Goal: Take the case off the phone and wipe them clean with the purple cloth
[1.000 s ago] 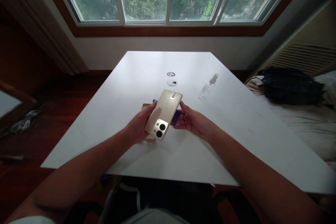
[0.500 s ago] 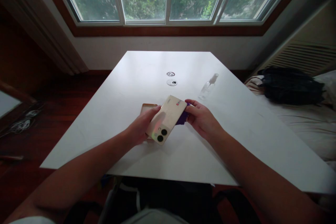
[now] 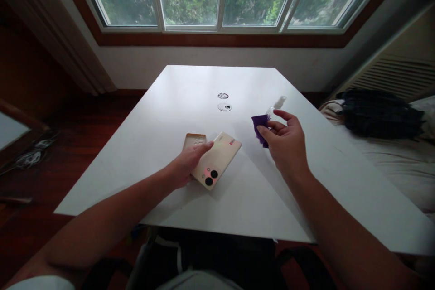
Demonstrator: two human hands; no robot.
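A gold phone [image 3: 218,160] lies back-up, low over the white table [image 3: 204,81], its two dark camera lenses toward me. My left hand [image 3: 189,162] grips its left edge, fingers curled over it. A tan phone case [image 3: 194,140] rests on the table just behind that hand. My right hand [image 3: 286,141] is raised to the right of the phone and pinches a small purple cloth [image 3: 259,127] between thumb and fingers. A clear spray bottle [image 3: 277,103] lies on the table right behind the cloth, partly hidden by it.
Two round cable holes [image 3: 224,102] sit in the table's middle. A bed with a dark bag [image 3: 380,113] stands along the right side. Windows fill the far wall. Dark wooden floor with cables lies to the left.
My right hand has left the phone and moved right and up with the purple cloth. My left hand has lowered the phone toward the table.
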